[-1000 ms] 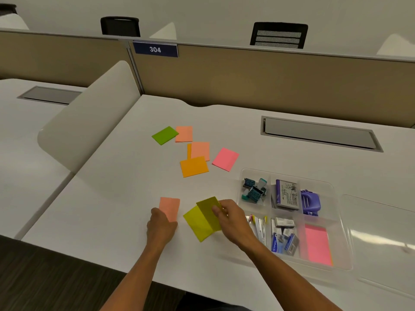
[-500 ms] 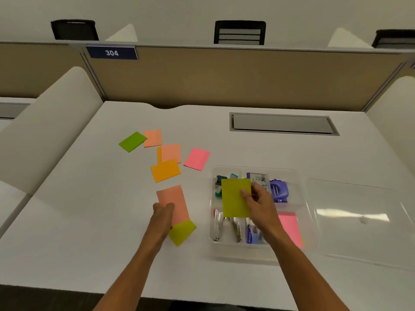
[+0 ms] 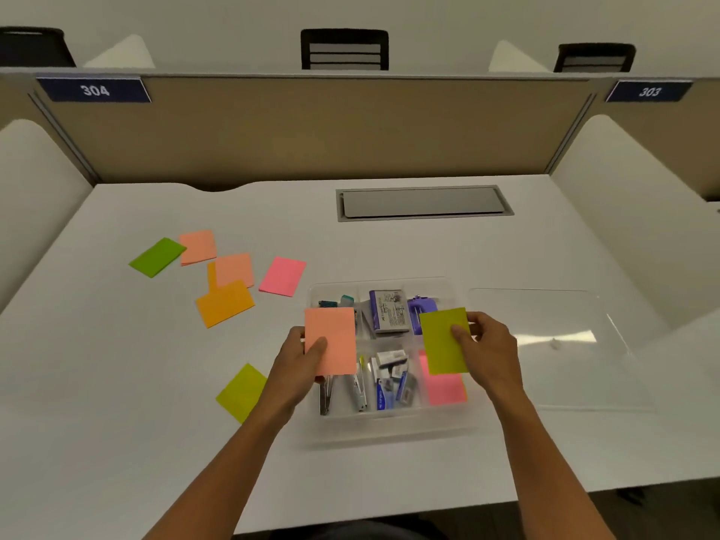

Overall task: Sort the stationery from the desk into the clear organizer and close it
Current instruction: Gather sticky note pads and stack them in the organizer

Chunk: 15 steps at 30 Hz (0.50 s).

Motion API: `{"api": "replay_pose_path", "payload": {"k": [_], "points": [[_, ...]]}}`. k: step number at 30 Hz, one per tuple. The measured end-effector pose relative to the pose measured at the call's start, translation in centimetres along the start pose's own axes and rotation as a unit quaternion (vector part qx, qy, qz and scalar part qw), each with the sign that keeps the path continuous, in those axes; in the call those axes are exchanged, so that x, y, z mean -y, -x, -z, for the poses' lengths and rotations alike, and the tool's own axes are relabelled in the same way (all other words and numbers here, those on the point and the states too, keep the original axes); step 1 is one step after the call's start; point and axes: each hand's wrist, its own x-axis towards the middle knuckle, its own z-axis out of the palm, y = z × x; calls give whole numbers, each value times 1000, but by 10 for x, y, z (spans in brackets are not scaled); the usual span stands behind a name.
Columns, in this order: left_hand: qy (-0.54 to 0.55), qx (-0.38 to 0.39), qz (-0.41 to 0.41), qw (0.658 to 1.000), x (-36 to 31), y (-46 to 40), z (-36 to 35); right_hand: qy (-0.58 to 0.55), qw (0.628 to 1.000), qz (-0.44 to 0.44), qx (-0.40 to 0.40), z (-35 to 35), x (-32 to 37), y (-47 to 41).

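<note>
Organizer [image 3: 459, 284] open below left grip [image 3: 300, 360] holding salmon note [image 3: 331, 337], right grip [image 3: 487, 344] holding lime note [image 3: 440, 337].

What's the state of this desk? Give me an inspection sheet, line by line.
Surface: white desk, with a grey hatch set into it.
Job's things: clear organizer open, holding staplers, small boxes and a pink pad; its lid lies to the right.
Clutter: loose pads left of the organizer: green, orange, pink, yellow-green.
Hands: left hand holds a peach pad; right hand holds a yellow-green pad.
Cables: nothing seen.
Surroundings: partition, chairs behind.
</note>
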Motion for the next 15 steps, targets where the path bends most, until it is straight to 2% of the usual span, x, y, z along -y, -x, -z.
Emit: {"api": "replay_pose_path", "payload": {"k": [5,10,15], "points": [[1,28,-27,999,-19,5,-25,74,997,-14,-10,2,-28,-1],[-6,63,-48,997,-30,9,-50,206,978,-28,6,-3,-31,1],[-7,100,-37,994,-35,15,-77,203,977,-31,58,-13,-40,0]]}}
